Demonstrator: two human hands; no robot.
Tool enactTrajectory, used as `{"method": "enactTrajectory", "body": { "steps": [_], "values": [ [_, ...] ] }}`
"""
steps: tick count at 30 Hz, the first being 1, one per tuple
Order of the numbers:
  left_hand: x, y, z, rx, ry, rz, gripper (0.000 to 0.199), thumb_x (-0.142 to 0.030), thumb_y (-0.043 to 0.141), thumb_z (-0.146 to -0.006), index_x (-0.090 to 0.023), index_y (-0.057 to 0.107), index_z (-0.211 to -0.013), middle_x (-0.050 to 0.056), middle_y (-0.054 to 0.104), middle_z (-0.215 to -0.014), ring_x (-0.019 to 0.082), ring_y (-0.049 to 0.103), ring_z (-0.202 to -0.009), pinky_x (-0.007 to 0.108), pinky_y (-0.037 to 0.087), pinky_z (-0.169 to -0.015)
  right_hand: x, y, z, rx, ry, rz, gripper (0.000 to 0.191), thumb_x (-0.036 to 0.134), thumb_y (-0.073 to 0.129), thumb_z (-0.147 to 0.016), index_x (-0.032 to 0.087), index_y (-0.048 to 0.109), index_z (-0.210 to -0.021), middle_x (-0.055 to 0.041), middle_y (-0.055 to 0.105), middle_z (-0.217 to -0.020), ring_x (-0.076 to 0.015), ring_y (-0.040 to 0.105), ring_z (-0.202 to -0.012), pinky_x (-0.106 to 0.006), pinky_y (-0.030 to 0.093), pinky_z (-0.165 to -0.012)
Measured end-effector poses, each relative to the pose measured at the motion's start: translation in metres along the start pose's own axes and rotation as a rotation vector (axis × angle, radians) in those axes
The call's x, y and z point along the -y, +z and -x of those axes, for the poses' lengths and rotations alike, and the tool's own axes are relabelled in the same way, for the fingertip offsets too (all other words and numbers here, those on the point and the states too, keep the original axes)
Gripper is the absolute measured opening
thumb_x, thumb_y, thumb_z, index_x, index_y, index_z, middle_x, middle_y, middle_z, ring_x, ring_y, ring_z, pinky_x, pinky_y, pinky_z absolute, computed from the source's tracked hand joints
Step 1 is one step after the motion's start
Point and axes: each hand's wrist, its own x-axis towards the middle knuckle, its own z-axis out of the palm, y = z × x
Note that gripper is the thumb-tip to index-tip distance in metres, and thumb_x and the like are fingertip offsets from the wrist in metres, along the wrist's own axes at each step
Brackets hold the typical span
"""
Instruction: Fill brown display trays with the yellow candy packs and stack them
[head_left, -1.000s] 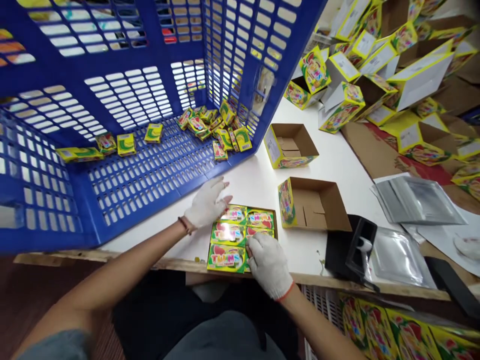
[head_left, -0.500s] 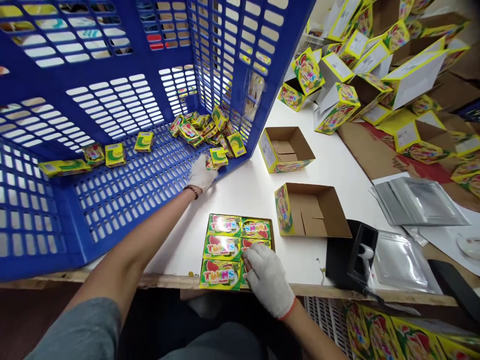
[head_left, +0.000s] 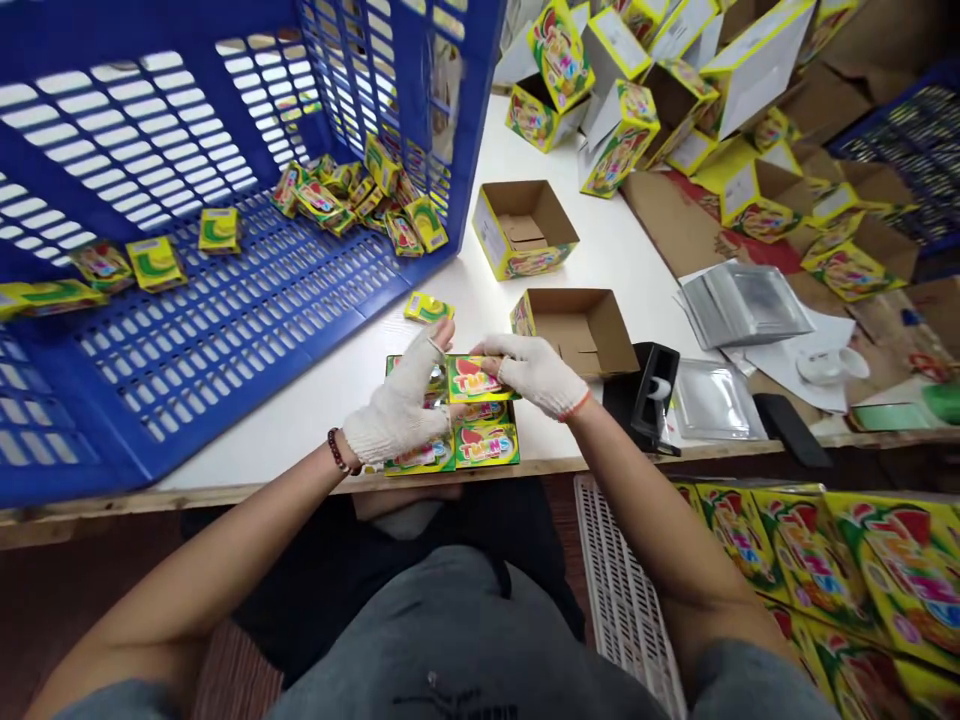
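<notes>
Your gloved right hand [head_left: 537,374] has its fingers closed on the top pack [head_left: 472,381], over the far right part of the packed box [head_left: 487,446]. Your gloved left hand [head_left: 403,402] is over the box's left part, thumb and fingers spread, its fingertips beside that same pack; you can't tell from here whether they grip anything. The packed box lies on the table [head_left: 330,400] right in front of you, with more packs showing in its near row. Just beyond it lies a loose pack [head_left: 428,307]. The near empty box [head_left: 577,330] stands to its far right, and the far empty box [head_left: 523,232] stands farther beyond. Left of the packed box is the blue crate [head_left: 169,395], with scattered packs [head_left: 337,195] inside. Well to its right lie the plastic covers [head_left: 746,300].
</notes>
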Motion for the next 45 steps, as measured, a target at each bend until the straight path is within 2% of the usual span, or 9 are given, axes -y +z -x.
{"method": "enactTrajectory", "body": {
  "steps": [9,14,18,23,27,31,35,38,45],
  "values": [
    [0.094,-0.031,-0.029,-0.06,-0.305,-0.462,0.052,-0.03,0.055,-0.088,-0.011,0.053,-0.136,0.015,0.055,-0.141,0.027,0.051,-0.133,0.041,0.039,-0.117,-0.041,0.061,0.027,-0.206,-0.082,0.611,0.018,0.023,0.053,-0.089,0.02,0.07,-0.093,-0.0076,0.068,-0.097,-0.0238,0.058,-0.096,-0.037,0.042,-0.086],
    [0.13,-0.025,-0.094,0.311,-0.19,-0.674,0.052,-0.015,0.055,-0.081,-0.013,0.058,-0.132,0.014,0.058,-0.137,0.027,0.052,-0.128,0.038,0.041,-0.111,-0.033,0.071,0.024,-0.147,-0.102,0.788,0.022,0.015,0.058,-0.08,0.02,0.068,-0.099,-0.0097,0.067,-0.11,-0.0264,0.055,-0.103,-0.041,0.037,-0.09],
    [0.14,-0.008,-0.129,0.485,-0.188,-0.814,0.045,-0.024,0.062,-0.08,-0.016,0.063,-0.125,0.017,0.063,-0.128,0.034,0.053,-0.125,0.049,0.039,-0.106,-0.044,0.07,0.026,-0.237,-0.168,0.612,0.026,0.017,0.051,-0.088,0.018,0.066,-0.109,-0.0111,0.067,-0.106,-0.0258,0.058,-0.101,-0.043,0.044,-0.091],
    [0.112,-0.006,-0.123,0.205,-0.311,-0.21,0.043,-0.038,0.057,-0.089,-0.016,0.057,-0.126,0.013,0.066,-0.124,0.025,0.061,-0.11,0.037,0.048,-0.095,-0.061,0.057,0.025,-0.593,-0.209,0.206,0.043,0.03,0.045,-0.096,0.018,0.052,-0.137,-0.0145,0.058,-0.134,-0.0251,0.053,-0.127,-0.044,0.043,-0.109],
    [0.043,-0.001,-0.09,0.126,-0.202,0.325,0.046,-0.046,0.043,-0.096,-0.015,0.056,-0.127,0.011,0.067,-0.12,0.02,0.063,-0.101,0.035,0.052,-0.09,-0.05,0.042,-0.006,-0.54,-0.012,-0.119,0.054,0.048,0.042,-0.098,0.017,0.046,-0.143,-0.016,0.058,-0.137,-0.0253,0.06,-0.118,-0.043,0.049,-0.102],
    [-0.002,0.004,-0.05,0.074,-0.261,0.143,0.043,-0.047,0.046,-0.094,-0.014,0.065,-0.115,0.009,0.071,-0.108,0.025,0.065,-0.1,0.039,0.052,-0.091,-0.026,0.025,-0.032,-0.35,-0.059,-0.124,0.044,0.047,0.046,-0.095,0.018,0.062,-0.125,-0.0094,0.07,-0.119,-0.0244,0.064,-0.106,-0.038,0.052,-0.095],
    [0.014,-0.003,-0.017,-0.048,-0.254,-0.301,0.042,-0.041,0.042,-0.096,-0.013,0.065,-0.118,0.014,0.069,-0.117,0.029,0.061,-0.11,0.046,0.047,-0.1,-0.021,0.009,-0.034,-0.135,-0.076,0.121,0.032,0.026,0.05,-0.092,0.022,0.07,-0.117,-0.0039,0.072,-0.115,-0.0212,0.064,-0.107,-0.034,0.05,-0.097],
    [0.034,-0.004,-0.002,0.041,-0.152,-0.482,0.043,-0.034,0.043,-0.095,-0.01,0.06,-0.126,0.016,0.063,-0.128,0.031,0.052,-0.122,0.05,0.041,-0.109,-0.033,0.011,-0.035,0.018,-0.028,0.357,0.025,0.02,0.054,-0.09,0.021,0.074,-0.105,-0.0052,0.072,-0.101,-0.0198,0.065,-0.095,-0.032,0.051,-0.09],
    [0.037,0.004,0.006,0.12,-0.119,-0.511,0.044,-0.035,0.041,-0.097,-0.008,0.059,-0.127,0.017,0.063,-0.126,0.03,0.052,-0.118,0.048,0.044,-0.105,-0.047,0.046,-0.032,-0.065,-0.28,0.682,0.032,0.02,0.048,-0.095,0.014,0.07,-0.117,-0.0146,0.068,-0.117,-0.0253,0.058,-0.116,-0.042,0.04,-0.108]
  ]
}}
